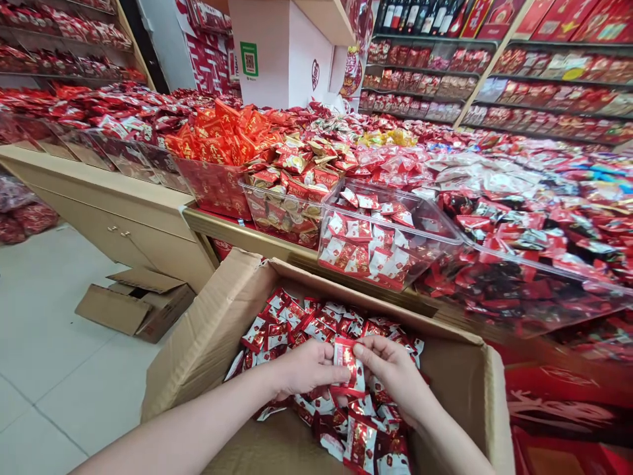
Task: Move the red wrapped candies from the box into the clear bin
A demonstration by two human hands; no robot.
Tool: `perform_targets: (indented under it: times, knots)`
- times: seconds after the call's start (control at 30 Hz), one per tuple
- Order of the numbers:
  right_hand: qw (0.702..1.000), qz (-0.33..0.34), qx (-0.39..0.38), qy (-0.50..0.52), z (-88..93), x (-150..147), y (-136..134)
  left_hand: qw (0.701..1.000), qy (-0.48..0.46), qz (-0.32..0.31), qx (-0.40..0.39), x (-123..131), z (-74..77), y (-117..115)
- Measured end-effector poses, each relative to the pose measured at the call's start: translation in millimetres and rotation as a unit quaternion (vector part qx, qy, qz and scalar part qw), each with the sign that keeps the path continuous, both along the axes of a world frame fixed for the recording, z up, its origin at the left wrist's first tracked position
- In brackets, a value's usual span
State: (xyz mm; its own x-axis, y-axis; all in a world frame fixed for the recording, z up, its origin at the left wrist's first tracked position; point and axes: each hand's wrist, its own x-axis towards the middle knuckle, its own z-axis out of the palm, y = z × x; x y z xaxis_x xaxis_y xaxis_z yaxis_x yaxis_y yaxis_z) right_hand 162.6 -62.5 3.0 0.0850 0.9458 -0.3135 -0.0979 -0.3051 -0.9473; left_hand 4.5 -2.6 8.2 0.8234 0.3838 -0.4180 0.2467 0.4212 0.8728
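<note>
Between my two hands is a small red-and-white candy packet (349,371), its printed face turned up toward me. My left hand (311,369) pinches its left edge with the thumb lying across the front. At the upper right corner, the thumb and fingers of my right hand (388,369) grip the same packet. Both hands are inside a large open cardboard box (198,336), above a loose heap of matching candy packets (361,439). The undersides of my fingers are partly hidden.
Behind the box, a clear plastic bin (395,254) holds similar packets. Beside it stand a bin of durian candies (287,211) and one of orange-red packets (217,185). A smaller open carton (143,303) lies on the tiled floor at left. Stocked shelves (425,39) line the back.
</note>
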Motion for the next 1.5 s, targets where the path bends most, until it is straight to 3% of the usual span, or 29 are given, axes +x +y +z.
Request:
perform_targets:
  times: [0.17, 0.4, 0.5, 0.57, 0.67, 0.73, 0.77, 0.83, 0.93, 1.0, 1.07, 1.5]
  knots:
    - [0.996, -0.071, 0.045, 0.034, 15.5, 0.2, 1.5, 0.999, -0.044, 0.008, -0.017, -0.7, 17.5, 4.5]
    - [0.991, -0.093, 0.065, 0.073, 15.1, -0.1, -0.3, 0.998, -0.055, 0.002, -0.021, 0.4, 22.8, 6.9]
    - [0.987, -0.09, 0.091, 0.092, 17.8, 1.7, -2.1, 0.993, -0.077, 0.005, -0.087, -0.8, 24.7, 6.1]
    - [0.985, -0.067, 0.143, 0.074, 21.4, 5.0, -3.7, 0.982, -0.09, -0.009, -0.164, -2.5, 26.3, 5.0]
    - [0.975, 0.039, 0.216, 0.026, 26.3, 10.6, -5.9, 0.964, -0.1, -0.021, -0.246, -5.1, 29.1, 3.5]
    - [0.972, 0.079, 0.219, 0.009, 27.1, 11.3, -6.8, 0.958, -0.108, -0.007, -0.265, -5.9, 30.5, 3.5]
    - [0.976, 0.067, 0.205, -0.001, 26.5, 10.1, -6.9, 0.958, -0.107, 0.0, -0.266, -5.8, 30.7, 4.0]
    - [0.987, 0.005, 0.156, -0.028, 23.7, 5.5, -6.5, 0.969, -0.092, 0.017, -0.229, -4.6, 30.1, 5.8]
    - [0.992, -0.062, 0.09, -0.058, 18.6, -2.8, -5.2, 0.992, -0.062, 0.103, -0.045, -0.5, 28.2, 9.3]
    - [0.993, -0.065, 0.08, -0.059, 16.7, -6.7, -4.9, 0.98, -0.061, 0.171, 0.083, 2.4, 27.9, 11.0]
    - [0.993, -0.058, 0.076, -0.062, 16.4, -9.0, -5.6, 0.967, -0.058, 0.204, 0.141, 4.4, 28.8, 12.0]
    - [0.994, 0.045, 0.056, -0.084, 17.2, -15.9, -15.4, 0.958, -0.046, 0.238, 0.153, -0.8, 30.4, 16.1]
